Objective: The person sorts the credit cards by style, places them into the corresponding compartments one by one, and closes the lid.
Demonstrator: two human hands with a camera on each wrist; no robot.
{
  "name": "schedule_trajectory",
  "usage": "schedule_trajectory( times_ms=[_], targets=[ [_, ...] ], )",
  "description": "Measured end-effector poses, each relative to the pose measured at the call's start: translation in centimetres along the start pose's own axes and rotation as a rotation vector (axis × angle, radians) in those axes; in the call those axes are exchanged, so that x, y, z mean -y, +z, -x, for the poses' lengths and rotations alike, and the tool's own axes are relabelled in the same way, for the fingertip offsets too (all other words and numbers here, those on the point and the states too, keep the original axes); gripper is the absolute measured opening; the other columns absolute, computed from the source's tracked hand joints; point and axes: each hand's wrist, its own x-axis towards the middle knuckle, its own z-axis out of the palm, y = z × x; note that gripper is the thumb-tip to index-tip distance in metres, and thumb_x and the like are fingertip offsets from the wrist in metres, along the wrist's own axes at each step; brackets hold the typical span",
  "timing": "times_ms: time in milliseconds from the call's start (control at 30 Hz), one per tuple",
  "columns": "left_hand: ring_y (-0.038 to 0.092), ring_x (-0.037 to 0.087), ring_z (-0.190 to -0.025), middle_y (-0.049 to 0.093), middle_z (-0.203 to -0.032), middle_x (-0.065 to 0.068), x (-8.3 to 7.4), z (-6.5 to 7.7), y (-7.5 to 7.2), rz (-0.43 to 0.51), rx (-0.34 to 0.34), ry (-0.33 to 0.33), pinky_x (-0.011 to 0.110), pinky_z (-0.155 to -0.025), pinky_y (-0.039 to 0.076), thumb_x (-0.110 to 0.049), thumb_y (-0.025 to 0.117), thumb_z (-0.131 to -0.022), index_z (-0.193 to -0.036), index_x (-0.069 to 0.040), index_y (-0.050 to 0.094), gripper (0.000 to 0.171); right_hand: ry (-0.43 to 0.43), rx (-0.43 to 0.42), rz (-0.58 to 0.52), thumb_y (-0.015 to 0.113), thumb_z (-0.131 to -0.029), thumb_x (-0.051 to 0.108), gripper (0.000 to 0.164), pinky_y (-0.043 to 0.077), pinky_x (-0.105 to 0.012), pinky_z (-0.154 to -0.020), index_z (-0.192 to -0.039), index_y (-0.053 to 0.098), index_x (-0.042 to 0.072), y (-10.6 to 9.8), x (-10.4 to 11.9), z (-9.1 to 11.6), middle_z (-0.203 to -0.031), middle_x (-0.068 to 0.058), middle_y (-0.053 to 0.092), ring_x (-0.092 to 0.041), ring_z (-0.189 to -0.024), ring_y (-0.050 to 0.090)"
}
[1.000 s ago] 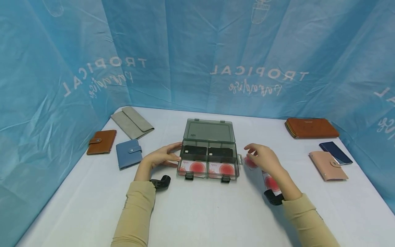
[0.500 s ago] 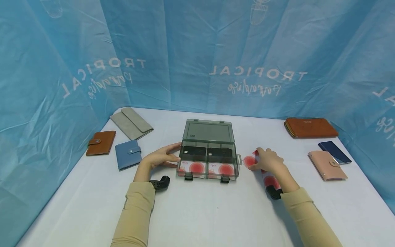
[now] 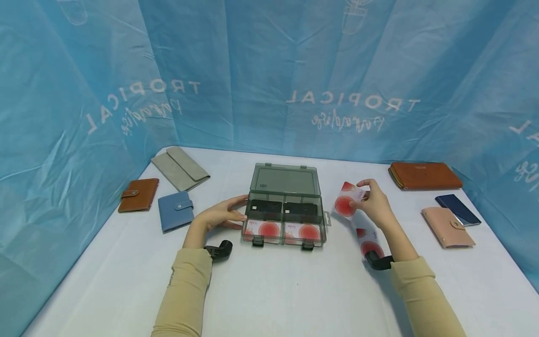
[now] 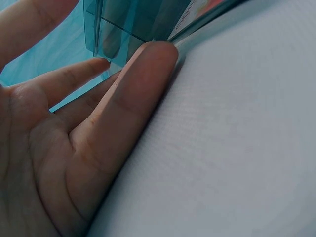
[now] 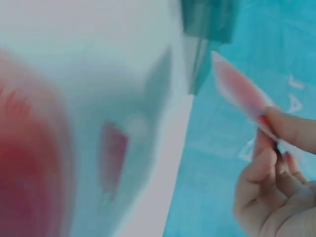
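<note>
A see-through dark green plastic box stands with its lid raised in the head view. Its two back compartments hold black cards; its front ones hold red-and-white cards. My left hand rests against the box's left side, fingers mostly straight, as the left wrist view also shows. To the right of the box, my right hand pinches a red-and-white card between thumb and fingers, tilted above the table. Under my right wrist lies another such card, partly covered by the black wrist camera.
A grey wallet, a blue wallet and a brown wallet lie at left. A brown zip wallet, a dark blue phone-like object and a pink wallet lie at right. Blue curtain hangs behind the white table.
My right hand has reached down to the red-and-white card beside the box, taken hold of it and raised it off the table. My left hand and the box have stayed put.
</note>
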Motion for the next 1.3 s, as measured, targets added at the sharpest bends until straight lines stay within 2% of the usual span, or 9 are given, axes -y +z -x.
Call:
schedule_trajectory(
  times_ms=[167, 333, 500, 600, 667, 767, 933, 1100, 1300],
  targets=[
    [0.042, 0.038, -0.123, 0.01, -0.154, 0.012, -0.1, 0.0, 0.0, 0.0, -0.001, -0.005, 0.044, -0.092, 0.05, -0.009, 0.064, -0.086, -0.15, -0.015, 0.014, 0.082, -0.033, -0.003, -0.211, 0.064, -0.087, 0.014, 0.05, 0.05, -0.015, -0.075, -0.127, 0.037, 0.0, 0.4, 1.8, 0.3, -0.107, -0.02, 0.057, -0.02, -0.09, 0.054],
    [0.042, 0.039, -0.124, 0.009, -0.154, 0.013, 0.0, -0.1, 0.0, -0.002, 0.002, -0.005, 0.044, -0.091, 0.05, -0.009, 0.064, -0.086, -0.15, -0.015, 0.013, 0.082, -0.146, 0.098, -0.223, 0.062, -0.089, 0.015, 0.032, 0.051, -0.02, -0.074, -0.116, 0.053, -0.002, 2.7, 4.7, 0.8, -0.105, -0.017, 0.061, -0.02, -0.09, 0.055],
    [0.043, 0.038, -0.123, 0.009, -0.154, 0.013, 0.2, -0.1, -0.1, -0.002, 0.003, -0.003, 0.043, -0.091, 0.05, -0.011, 0.066, -0.085, -0.15, -0.015, 0.014, 0.083, -0.337, 0.267, -0.114, 0.058, -0.091, 0.011, 0.021, 0.052, -0.032, -0.077, -0.111, 0.062, 0.004, 6.2, 7.5, 1.4, -0.105, -0.011, 0.062, -0.022, -0.095, 0.056],
    [0.044, 0.037, -0.122, 0.009, -0.154, 0.013, 0.3, -0.1, -0.1, -0.006, 0.006, 0.001, 0.043, -0.091, 0.05, -0.012, 0.067, -0.085, -0.15, -0.015, 0.014, 0.084, -0.389, 0.311, 0.003, 0.053, -0.094, 0.008, 0.023, 0.051, -0.038, -0.086, -0.115, 0.062, 0.007, 8.4, 8.9, 2.0, -0.113, -0.009, 0.061, -0.023, -0.103, 0.056],
    [0.042, 0.038, -0.123, 0.009, -0.154, 0.013, 0.3, -0.1, -0.1, -0.005, 0.01, 0.004, 0.043, -0.091, 0.05, -0.012, 0.067, -0.085, -0.15, -0.015, 0.014, 0.084, -0.399, 0.309, 0.088, 0.048, -0.095, 0.002, 0.028, 0.049, -0.041, -0.092, -0.119, 0.061, 0.008, 9.8, 9.8, 2.3, -0.121, -0.009, 0.059, -0.024, -0.112, 0.054],
    [0.043, 0.038, -0.122, 0.009, -0.154, 0.013, 0.2, -0.1, -0.1, -0.004, 0.009, 0.006, 0.043, -0.091, 0.05, -0.011, 0.066, -0.085, -0.15, -0.014, 0.014, 0.083, -0.393, 0.29, 0.245, 0.044, -0.091, -0.008, 0.039, 0.05, -0.04, -0.088, -0.122, 0.06, 0.01, 11.6, 11.0, 2.7, -0.126, -0.012, 0.056, -0.029, -0.115, 0.052],
    [0.047, 0.034, -0.12, 0.011, -0.154, 0.011, 0.0, -0.2, -0.1, -0.005, 0.002, 0.001, 0.042, -0.091, 0.05, -0.012, 0.067, -0.085, -0.15, -0.016, 0.015, 0.083, -0.404, 0.283, 0.427, 0.049, -0.086, -0.012, 0.043, 0.049, -0.029, -0.061, -0.114, 0.066, 0.015, 13.9, 12.0, 2.7, -0.118, -0.017, 0.056, -0.026, -0.084, 0.059],
    [0.048, 0.032, -0.119, 0.012, -0.154, 0.011, 0.1, -0.4, -0.1, -0.016, -0.004, -0.004, 0.043, -0.09, 0.051, -0.012, 0.067, -0.085, -0.15, -0.016, 0.016, 0.083, -0.435, 0.248, 0.512, 0.056, -0.085, -0.007, 0.03, 0.049, -0.025, -0.057, -0.102, 0.07, 0.013, 14.8, 12.0, 2.5, -0.092, -0.006, 0.062, -0.015, -0.07, 0.055],
    [0.048, 0.03, -0.118, 0.012, -0.154, 0.011, 0.2, -0.3, -0.2, -0.009, 0.002, 0.001, 0.043, -0.091, 0.05, -0.011, 0.066, -0.085, -0.15, -0.015, 0.015, 0.082, -0.439, 0.228, 0.533, 0.06, -0.087, 0.002, 0.023, 0.048, -0.026, -0.052, -0.103, 0.069, 0.015, 14.8, 11.7, 2.6, -0.088, -0.003, 0.065, -0.016, -0.072, 0.058]
  ],
)
